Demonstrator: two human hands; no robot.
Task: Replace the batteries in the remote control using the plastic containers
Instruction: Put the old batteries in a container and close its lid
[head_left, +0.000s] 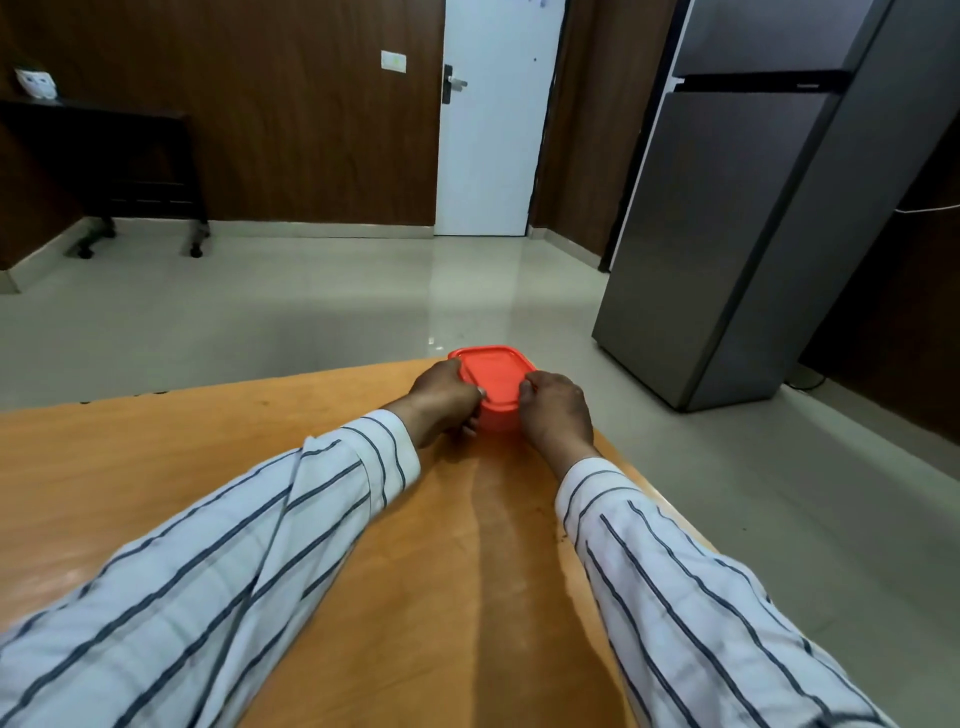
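Note:
A red plastic container (496, 382) with its red lid on stands at the far corner of the wooden table (208, 447). My left hand (441, 397) grips its left side, thumb on the lid's rim. My right hand (556, 410) grips its right side, fingers curled over the lid's edge. Both arms wear white sleeves with dark stripes. What the container holds is hidden. No remote control or batteries are in view.
The table's far edge and right edge run close past the container, with grey tiled floor (311, 312) beyond. A grey refrigerator (737, 218) stands at the right, a white door (493, 130) at the back, a dark bench (114, 156) at the left.

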